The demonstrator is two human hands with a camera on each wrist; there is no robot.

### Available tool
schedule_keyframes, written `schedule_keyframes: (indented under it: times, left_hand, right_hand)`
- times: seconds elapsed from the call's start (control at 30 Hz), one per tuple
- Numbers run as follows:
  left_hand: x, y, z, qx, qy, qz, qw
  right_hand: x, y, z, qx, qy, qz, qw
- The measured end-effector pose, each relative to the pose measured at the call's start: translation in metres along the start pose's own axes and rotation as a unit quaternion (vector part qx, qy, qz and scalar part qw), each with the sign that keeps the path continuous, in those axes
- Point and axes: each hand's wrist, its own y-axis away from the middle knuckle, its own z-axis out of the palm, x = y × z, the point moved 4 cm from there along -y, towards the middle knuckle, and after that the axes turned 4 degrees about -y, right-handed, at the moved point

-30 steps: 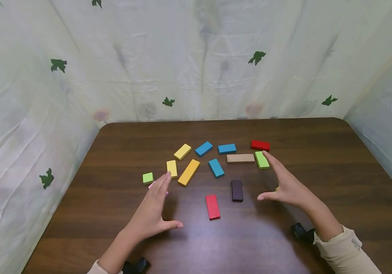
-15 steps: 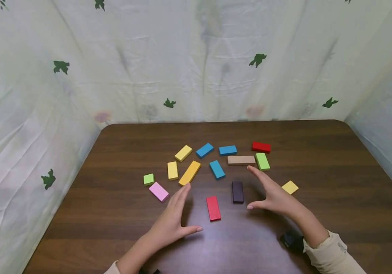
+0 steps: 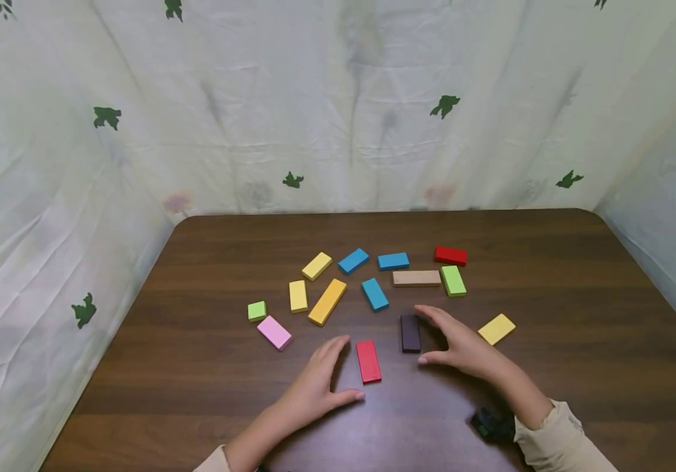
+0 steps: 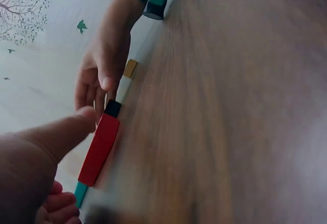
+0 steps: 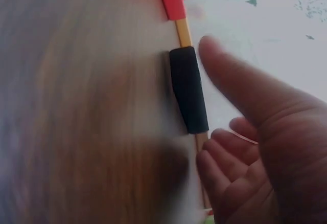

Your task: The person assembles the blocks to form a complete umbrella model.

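sleeves [image 3: 562, 440] cut off below, left hand [image 3: 308, 387] beside nearer red block [image 3: 368, 362], right hand [image 3: 461, 344] beside black block [image 3: 410, 334], each grip unclenched

Soft, even light; head view fairly clear.
Worktop [image 3: 420, 426]: pale glare on near side of red block [image 3: 369, 362], soft shadows either side; wrist views dimmer, blurred.

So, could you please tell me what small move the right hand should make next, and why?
I would probably ease the right hand slightly toward the black rectangular block and pinch it: the block lies flat at the open gap between that hand's thumb and fingers, the thumb stands clear of it in the right wrist view, and the hand holds nothing.
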Motion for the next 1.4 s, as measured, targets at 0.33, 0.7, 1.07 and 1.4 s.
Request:
schedule_keyframes:
  times: [0.33, 0.7, 1.07, 1.4]
  left_hand:
    - [0.003, -0.004, 0.006, 0.008, -0.028, 0.028, 0.9992]
    - [0.003, -0.009, 0.008, 0.012, -0.058, 0.042, 0.9974]
    - [0.006, -0.014, 0.009, 0.002, -0.054, 0.043, 0.9976]
    - [0.007, -0.015, 0.009, -0.006, -0.028, 0.058, 0.9979]
  right_hand:
    - [0.003, -0.002, 0.006, 0.002, 0.019, 0.006, 1.000]
    - [0.004, -0.004, 0.009, 0.005, 0.040, 0.004, 0.999]
    - [0.001, -0.011, 0.011, 0.016, 0.034, -0.002, 0.999]
    - [-0.004, -0.018, 0.014, 0.028, 0.020, -0.024, 0.999]
